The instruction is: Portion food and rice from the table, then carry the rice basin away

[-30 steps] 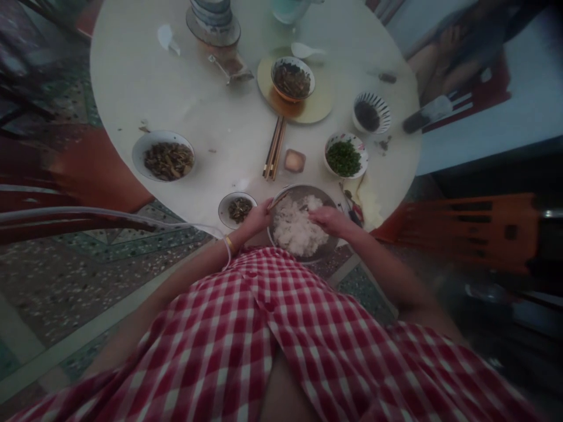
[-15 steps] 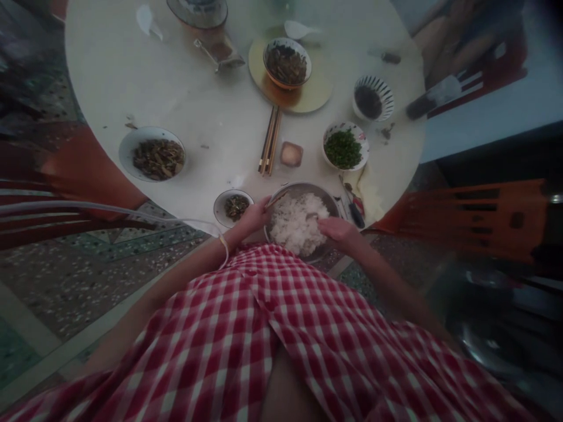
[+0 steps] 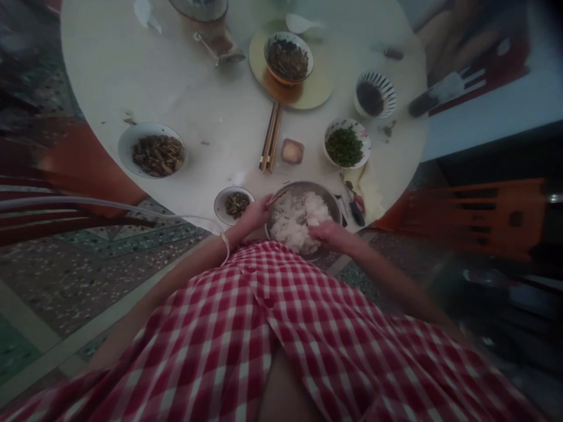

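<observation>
Near the frame's centre, the left hand [image 3: 258,213] grips the metal bowl [image 3: 326,194] by its rim; the right hand [image 3: 326,232] reaches inward, fingers bent at the rice [image 3: 290,221], their hold impossible to tell.

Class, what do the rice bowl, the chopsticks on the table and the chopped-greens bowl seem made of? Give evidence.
Rice bowl: probably metal; dull grey, smooth wall.
Chopsticks: likely wood; straight, tan and dark, pale bands near one end.
Greens bowl: perhaps glazed ceramic; white, patterned inside, though plastic is possible.
</observation>
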### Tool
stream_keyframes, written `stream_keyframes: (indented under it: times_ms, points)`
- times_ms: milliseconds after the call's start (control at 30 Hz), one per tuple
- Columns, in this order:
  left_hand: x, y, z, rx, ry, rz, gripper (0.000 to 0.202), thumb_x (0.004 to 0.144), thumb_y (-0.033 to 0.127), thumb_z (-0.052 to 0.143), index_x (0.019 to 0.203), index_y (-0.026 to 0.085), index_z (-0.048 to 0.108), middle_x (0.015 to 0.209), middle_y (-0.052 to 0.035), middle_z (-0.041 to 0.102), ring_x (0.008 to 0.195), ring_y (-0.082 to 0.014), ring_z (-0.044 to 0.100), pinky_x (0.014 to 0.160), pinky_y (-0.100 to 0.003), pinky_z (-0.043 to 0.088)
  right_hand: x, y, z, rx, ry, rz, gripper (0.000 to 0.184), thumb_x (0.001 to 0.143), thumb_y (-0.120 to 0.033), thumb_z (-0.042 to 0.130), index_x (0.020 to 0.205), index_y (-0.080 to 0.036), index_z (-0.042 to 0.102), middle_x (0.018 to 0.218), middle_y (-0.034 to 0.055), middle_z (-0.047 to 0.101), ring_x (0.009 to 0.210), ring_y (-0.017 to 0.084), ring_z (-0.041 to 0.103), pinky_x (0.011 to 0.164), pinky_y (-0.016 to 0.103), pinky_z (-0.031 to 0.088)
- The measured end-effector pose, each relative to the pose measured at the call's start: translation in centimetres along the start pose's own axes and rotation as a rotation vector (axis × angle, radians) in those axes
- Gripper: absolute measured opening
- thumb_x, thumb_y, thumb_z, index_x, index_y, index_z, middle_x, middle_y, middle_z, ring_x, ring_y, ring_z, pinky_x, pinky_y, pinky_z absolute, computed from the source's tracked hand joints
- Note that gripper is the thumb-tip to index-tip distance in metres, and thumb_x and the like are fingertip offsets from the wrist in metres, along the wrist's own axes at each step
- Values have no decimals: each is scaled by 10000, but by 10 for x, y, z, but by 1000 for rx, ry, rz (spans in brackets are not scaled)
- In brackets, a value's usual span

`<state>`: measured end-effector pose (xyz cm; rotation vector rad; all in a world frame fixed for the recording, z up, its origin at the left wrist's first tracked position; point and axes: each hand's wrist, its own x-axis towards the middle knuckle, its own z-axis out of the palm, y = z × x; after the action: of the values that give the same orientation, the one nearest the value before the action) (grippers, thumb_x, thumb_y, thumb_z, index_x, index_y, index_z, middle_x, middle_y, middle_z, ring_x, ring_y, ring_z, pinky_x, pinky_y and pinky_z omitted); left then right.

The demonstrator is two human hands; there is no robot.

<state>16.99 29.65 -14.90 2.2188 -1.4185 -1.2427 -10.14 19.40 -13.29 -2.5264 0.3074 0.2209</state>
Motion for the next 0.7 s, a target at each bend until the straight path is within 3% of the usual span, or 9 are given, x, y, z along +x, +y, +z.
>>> stream_keyframes:
  times_ms: [133,233,367,533,700]
  points:
    - [1,1,-2,5,-18,21,576,870,134,443,1445,131,454,1106,-141,718,994,-238,678,904,-325,489,13,-3,-12,-17,123,-34,227,911,-222,506,960,-200,726,1011,98,744,885,193,682,789,313,499]
    - [2,-1,-2,9,-16,45,572,869,136,437,1441,130,460,1125,-142,713,1004,-241,676,905,-326,488,33,3,-24,-54,253,21,262,935,-222,472,1023,-201,717,1124,112,713,1018,216,655,891,357,487]
    - [3,-2,0,16,-2,45,569,864,134,433,1431,136,473,1112,-130,718,992,-235,679,895,-314,491,47,23,-28,-91,234,95,265,911,-160,468,956,-175,728,1064,127,722,989,230,648,903,372,483]
    - [0,0,2,17,6,18,566,875,146,426,1439,146,464,1095,-128,723,983,-235,680,896,-322,492,17,33,-15,-20,164,96,219,899,-216,530,907,-177,745,972,110,749,816,209,673,792,345,521]
    - [-2,1,3,20,11,-3,563,878,156,434,1440,163,465,1086,-120,725,974,-227,683,888,-312,494,-20,6,5,7,179,160,230,896,-204,537,990,-190,748,1056,120,740,888,218,695,851,365,535]
